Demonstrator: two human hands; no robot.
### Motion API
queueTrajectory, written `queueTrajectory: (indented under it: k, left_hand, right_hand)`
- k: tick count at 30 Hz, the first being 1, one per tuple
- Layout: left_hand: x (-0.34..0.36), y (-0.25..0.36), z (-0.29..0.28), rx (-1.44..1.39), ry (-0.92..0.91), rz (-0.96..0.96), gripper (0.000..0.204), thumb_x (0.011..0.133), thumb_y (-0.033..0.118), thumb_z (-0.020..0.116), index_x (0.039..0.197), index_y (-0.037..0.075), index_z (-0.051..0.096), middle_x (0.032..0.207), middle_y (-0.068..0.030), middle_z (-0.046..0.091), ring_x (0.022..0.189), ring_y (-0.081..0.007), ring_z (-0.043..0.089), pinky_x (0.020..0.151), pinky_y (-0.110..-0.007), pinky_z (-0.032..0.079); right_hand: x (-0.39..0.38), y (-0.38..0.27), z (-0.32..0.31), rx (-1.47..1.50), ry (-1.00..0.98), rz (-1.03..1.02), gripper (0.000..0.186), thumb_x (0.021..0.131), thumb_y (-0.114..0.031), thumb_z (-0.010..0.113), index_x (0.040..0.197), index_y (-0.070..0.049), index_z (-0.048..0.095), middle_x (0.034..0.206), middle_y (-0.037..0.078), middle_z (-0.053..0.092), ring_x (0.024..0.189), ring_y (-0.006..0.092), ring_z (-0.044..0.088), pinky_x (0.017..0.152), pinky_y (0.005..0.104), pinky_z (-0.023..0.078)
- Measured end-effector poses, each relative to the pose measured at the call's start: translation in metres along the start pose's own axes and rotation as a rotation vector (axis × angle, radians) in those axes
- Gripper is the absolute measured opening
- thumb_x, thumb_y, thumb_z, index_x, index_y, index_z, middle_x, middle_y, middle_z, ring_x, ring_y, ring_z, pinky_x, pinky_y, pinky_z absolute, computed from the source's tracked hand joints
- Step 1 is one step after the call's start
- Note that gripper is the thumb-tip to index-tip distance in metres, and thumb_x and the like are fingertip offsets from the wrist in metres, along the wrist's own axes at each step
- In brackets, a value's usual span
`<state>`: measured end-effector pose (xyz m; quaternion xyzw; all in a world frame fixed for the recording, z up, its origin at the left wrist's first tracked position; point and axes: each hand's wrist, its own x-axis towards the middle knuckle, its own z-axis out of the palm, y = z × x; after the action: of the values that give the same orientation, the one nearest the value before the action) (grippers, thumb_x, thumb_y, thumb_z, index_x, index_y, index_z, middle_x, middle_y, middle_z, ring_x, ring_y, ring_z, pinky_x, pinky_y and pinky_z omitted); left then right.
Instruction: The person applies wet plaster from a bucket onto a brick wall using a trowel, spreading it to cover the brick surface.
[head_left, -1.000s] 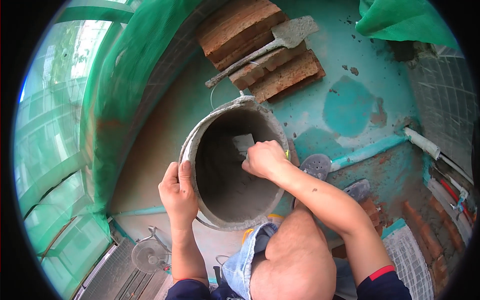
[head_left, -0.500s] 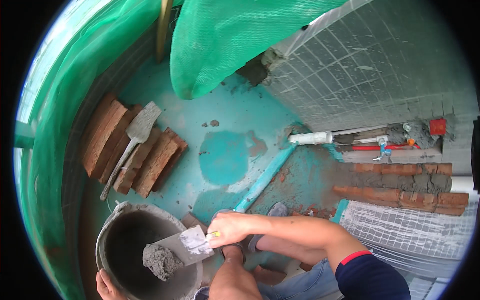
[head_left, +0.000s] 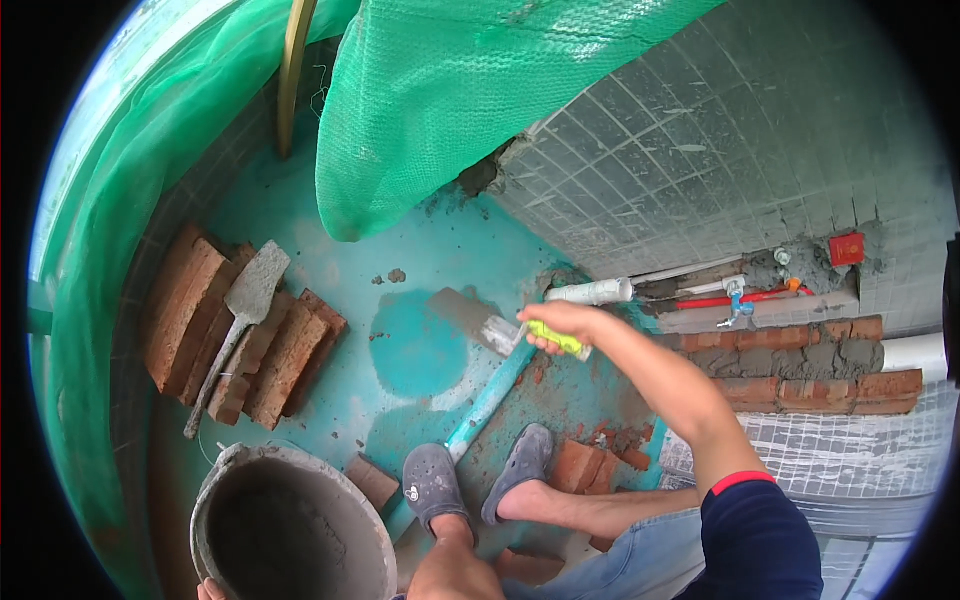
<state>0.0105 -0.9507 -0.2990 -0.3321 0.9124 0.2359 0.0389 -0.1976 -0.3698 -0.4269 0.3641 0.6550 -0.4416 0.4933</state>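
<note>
My right hand (head_left: pixel 560 326) is closed round the yellow-green handle of a trowel (head_left: pixel 497 334). Its flat blade points left above the turquoise floor, near a darker round patch; blur hides whether mortar lies on it. At the lower edge, a bit of my left hand (head_left: pixel 210 589) grips the rim of a round bucket (head_left: pixel 376 513); most of that hand is out of the picture. Grey wet mortar (head_left: pixel 275 530) coats the inside of the bucket.
Stacked bricks (head_left: pixel 190 300) stand at left, a long-handled shovel-like tool (head_left: pixel 255 290) lying across them. A turquoise pipe (head_left: pixel 490 400) crosses the floor ahead of my feet. Mortared brick rows (head_left: pixel 800 390), a blue tap (head_left: pixel 737 308) and white pipe (head_left: pixel 595 291) line the right. Green netting (head_left: pixel 440 110) hangs ahead.
My right hand has carried the trowel from over the bucket forward and right, out above the floor. The mortar lump seen on its blade before cannot be made out now. My left hand stays at the bucket rim.
</note>
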Motion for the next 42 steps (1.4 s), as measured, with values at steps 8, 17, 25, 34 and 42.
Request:
queueTrajectory:
  k: [8, 17, 25, 34, 42]
  left_hand:
    - [0.009, -0.011, 0.005, -0.068, 0.031, -0.038, 0.041, 0.096, 0.035, 0.051, 0.087, -0.003, 0.063, 0.069, -0.0088, 0.059, 0.062, -0.0198, 0.05, 0.059, -0.035, 0.044]
    - [0.005, -0.025, 0.006, -0.067, 0.047, -0.03, 0.04, 0.096, 0.031, 0.052, 0.097, -0.007, 0.064, 0.084, -0.0144, 0.066, 0.075, -0.0221, 0.057, 0.073, -0.035, 0.047]
    - [0.003, -0.011, 0.007, -0.064, 0.061, -0.021, 0.04, 0.095, 0.034, 0.053, 0.089, -0.004, 0.065, 0.077, -0.0113, 0.063, 0.07, -0.0194, 0.054, 0.067, -0.033, 0.045]
    - [0.004, -0.012, 0.009, -0.087, 0.042, 0.025, 0.04, 0.096, 0.035, 0.053, 0.084, -0.002, 0.064, 0.07, -0.0052, 0.058, 0.062, -0.015, 0.046, 0.056, -0.031, 0.04]
    - [0.002, -0.006, 0.008, -0.078, 0.073, 0.066, 0.042, 0.096, 0.036, 0.052, 0.089, -0.003, 0.065, 0.072, -0.0079, 0.061, 0.065, -0.0172, 0.049, 0.062, -0.033, 0.043]
  right_hand:
    - [-0.014, 0.016, 0.034, -0.236, 0.305, -0.363, 0.051, 0.088, -0.052, 0.055, 0.08, -0.002, 0.057, 0.065, 0.002, 0.056, 0.053, 0.0101, 0.053, 0.048, 0.0263, 0.044]
    - [0.014, -0.013, 0.039, 0.209, 0.155, -0.5, 0.041, 0.088, -0.047, 0.061, 0.08, -0.007, 0.054, 0.066, 0.002, 0.055, 0.054, 0.0113, 0.054, 0.047, 0.0261, 0.045]
    - [0.024, -0.078, 0.071, 0.658, 0.129, -0.702, 0.039, 0.089, -0.044, 0.06, 0.084, -0.006, 0.052, 0.068, 0.002, 0.054, 0.055, 0.0121, 0.055, 0.048, 0.028, 0.047]
    - [0.027, -0.146, 0.091, 1.004, 0.15, -0.831, 0.039, 0.092, -0.04, 0.055, 0.076, -0.005, 0.051, 0.065, 0.006, 0.053, 0.052, 0.0182, 0.055, 0.047, 0.033, 0.046]
    - [0.026, -0.187, 0.117, 1.112, 0.259, -0.918, 0.036, 0.094, -0.037, 0.053, 0.078, -0.005, 0.05, 0.061, 0.007, 0.055, 0.049, 0.0186, 0.054, 0.044, 0.0341, 0.043]
